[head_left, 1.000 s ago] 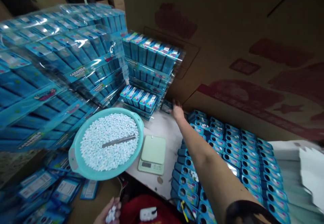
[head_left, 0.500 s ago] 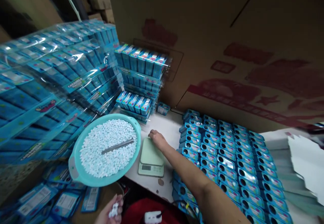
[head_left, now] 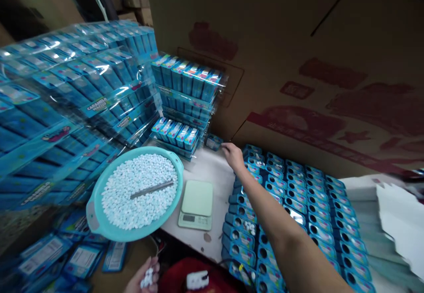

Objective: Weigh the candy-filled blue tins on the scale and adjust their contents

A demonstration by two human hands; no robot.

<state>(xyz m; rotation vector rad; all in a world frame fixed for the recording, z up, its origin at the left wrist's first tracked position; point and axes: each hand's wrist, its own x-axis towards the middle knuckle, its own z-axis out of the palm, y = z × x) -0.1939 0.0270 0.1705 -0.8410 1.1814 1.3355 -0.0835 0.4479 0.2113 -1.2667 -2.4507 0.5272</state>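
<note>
Left hand point(head_left: 138, 280), cut off below, curls around white candies point(head_left: 147, 279); right hand point(head_left: 233, 155), grip unclear.

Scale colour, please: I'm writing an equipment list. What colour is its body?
The scale is pale green; the head view shows it best.

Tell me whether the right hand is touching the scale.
Apart: the head view shows a strip of white tabletop between the right hand and the pale green scale.

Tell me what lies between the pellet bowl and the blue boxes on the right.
The head view shows a pale green scale on a white tabletop between bowl and boxes.
</note>
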